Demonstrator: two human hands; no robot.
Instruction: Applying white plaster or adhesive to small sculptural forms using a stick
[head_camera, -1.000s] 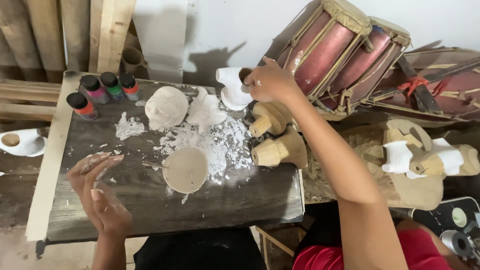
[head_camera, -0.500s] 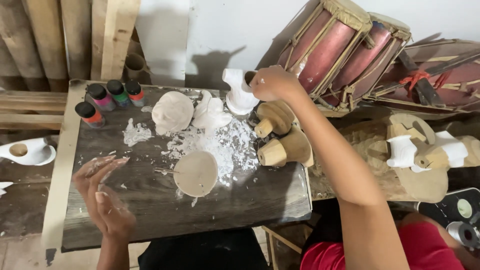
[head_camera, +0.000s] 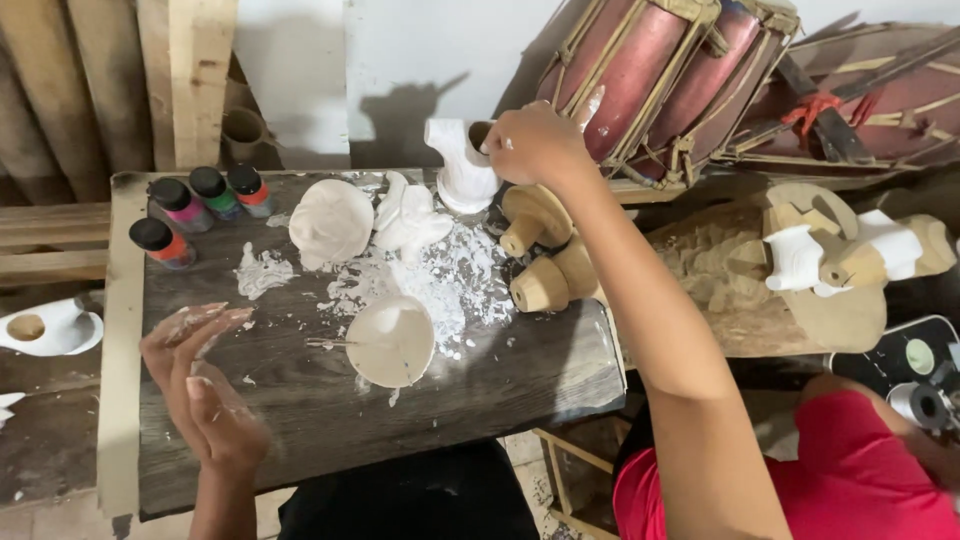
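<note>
Right hand (head_camera: 535, 145) at far edge of desk (head_camera: 300, 420), fingers closed on rim of white vase (head_camera: 462, 165). Vase upright, just left of two wooden cones (head_camera: 545, 255). Left hand (head_camera: 200, 385) flat and open over near-left of desk, fingers spread, holding nothing, smeared white. Round bowl (head_camera: 392, 340) mid-desk among white plaster crumbs (head_camera: 455, 280). Dome mould (head_camera: 330, 222) far of bowl. Four paint bottles (head_camera: 185, 210) at far-left corner. Drums (head_camera: 665, 75) far right.
</note>
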